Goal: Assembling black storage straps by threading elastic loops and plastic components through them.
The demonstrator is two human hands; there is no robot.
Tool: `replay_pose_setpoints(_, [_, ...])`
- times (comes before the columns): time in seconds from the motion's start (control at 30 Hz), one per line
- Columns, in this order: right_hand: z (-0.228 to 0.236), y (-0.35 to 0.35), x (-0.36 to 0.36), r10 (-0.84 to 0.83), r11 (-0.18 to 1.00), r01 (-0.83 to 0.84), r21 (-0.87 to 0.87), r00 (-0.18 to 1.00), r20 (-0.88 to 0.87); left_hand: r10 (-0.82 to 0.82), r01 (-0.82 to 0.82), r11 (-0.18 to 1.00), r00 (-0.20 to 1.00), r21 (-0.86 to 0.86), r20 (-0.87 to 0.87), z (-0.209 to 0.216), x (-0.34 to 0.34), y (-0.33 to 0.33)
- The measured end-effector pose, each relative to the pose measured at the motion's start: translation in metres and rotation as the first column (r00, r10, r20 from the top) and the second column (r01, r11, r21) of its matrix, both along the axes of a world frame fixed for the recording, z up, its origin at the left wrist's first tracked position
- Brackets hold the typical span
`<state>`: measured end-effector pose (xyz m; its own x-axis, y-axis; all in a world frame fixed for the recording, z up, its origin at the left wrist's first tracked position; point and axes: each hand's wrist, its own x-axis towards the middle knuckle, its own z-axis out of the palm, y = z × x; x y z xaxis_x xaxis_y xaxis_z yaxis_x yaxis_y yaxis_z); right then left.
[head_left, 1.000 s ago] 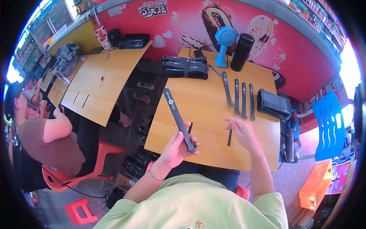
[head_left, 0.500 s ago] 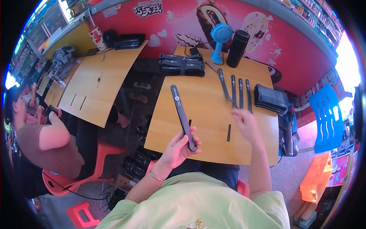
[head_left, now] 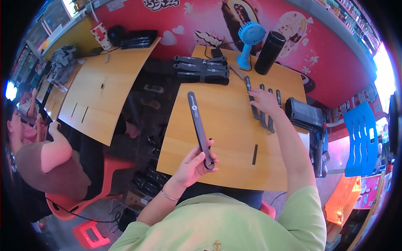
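Our right hand [head_left: 267, 103] has moved farther across the table [head_left: 222, 121] in the last half second, from down by the near ends of the strap row to over the leftmost strap [head_left: 255, 111]. It looks like it's right at that strap, but honestly we can't tell if we've pinched it or are just hovering. Meanwhile our left hand [head_left: 193, 165] is pretty much where it was, gripping the grey strap [head_left: 196, 119] by its near end between thumb and fingers, with the rest sticking out toward the far side, over the table's left half. Three more straps [head_left: 271, 126] lie just right of the leftmost one, partly covered by our right hand. Right of those we've got a stack of dark flat pieces [head_left: 305, 112], then a blue fan [head_left: 250, 33] beside a black bottle [head_left: 270, 52] at the far side, and a bundle of straps [head_left: 203, 69] far left.
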<state>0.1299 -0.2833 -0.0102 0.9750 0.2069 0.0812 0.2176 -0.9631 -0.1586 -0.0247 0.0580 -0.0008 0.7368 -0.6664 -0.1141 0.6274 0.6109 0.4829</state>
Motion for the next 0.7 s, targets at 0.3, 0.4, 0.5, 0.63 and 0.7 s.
replay_pose_setpoints(0.3, [-0.007, 0.006, -0.012, -0.103, 0.995, 0.103, -0.008, 0.995, 0.02, -0.002, 0.002, 1.0, 1.0, 0.026, 0.001, 0.001, 0.017, -0.014])
replay_pose_setpoints(0.4, [0.022, 0.014, -0.022, -0.218, 0.976, 0.218, 0.012, 0.973, 0.076, 0.003, -0.003, 1.0, 1.0, -0.007, 0.03, 0.003, 0.021, -0.02])
replay_pose_setpoints(0.5, [0.062, 0.038, -0.04, -0.301, 0.901, 0.275, 0.335, 0.953, 0.029, 0.067, -0.066, 0.998, 0.996, -0.021, 0.059, 0.003, 0.022, -0.022])
replay_pose_setpoints(0.63, [0.083, 0.079, -0.105, -0.075, 0.825, 0.03, 0.565, 0.996, 0.057, 0.099, -0.098, 0.995, 0.993, -0.021, 0.057, 0.0, 0.027, -0.024])
replay_pose_setpoints(0.7, [0.092, 0.101, -0.137, -0.013, 0.824, 0.046, 0.565, 0.998, -0.062, 0.13, -0.13, 0.992, 0.989, -0.001, 0.065, 0.0, 0.026, -0.031])
